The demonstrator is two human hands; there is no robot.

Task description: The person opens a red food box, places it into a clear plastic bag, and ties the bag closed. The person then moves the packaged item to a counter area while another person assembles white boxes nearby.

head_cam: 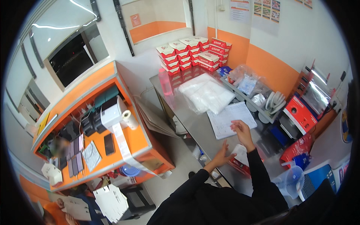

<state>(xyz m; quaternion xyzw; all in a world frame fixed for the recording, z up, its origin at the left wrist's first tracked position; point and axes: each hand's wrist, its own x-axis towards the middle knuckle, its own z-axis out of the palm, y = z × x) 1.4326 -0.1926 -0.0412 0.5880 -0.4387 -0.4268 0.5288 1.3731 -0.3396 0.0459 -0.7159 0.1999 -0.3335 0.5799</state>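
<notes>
My left hand is at the near edge of the steel table, its fingers spread and nothing in them. Just beside its thumb sits a red and white cardboard food box, partly hidden by my right forearm. Whether the thumb touches the box I cannot tell. Above the table, my right hand is raised with loosely bent fingers, and no object shows in it. Beyond its fingertips lies an open notebook with handwriting. Clear plastic packs of white material lie past the notebook.
Red and white boxes are stacked at the table's far end, near a pink bottle. A grey tray holds bags and cup lids. At right stands a plastic jug. Left is an orange counter; a person holds flat cardboard.
</notes>
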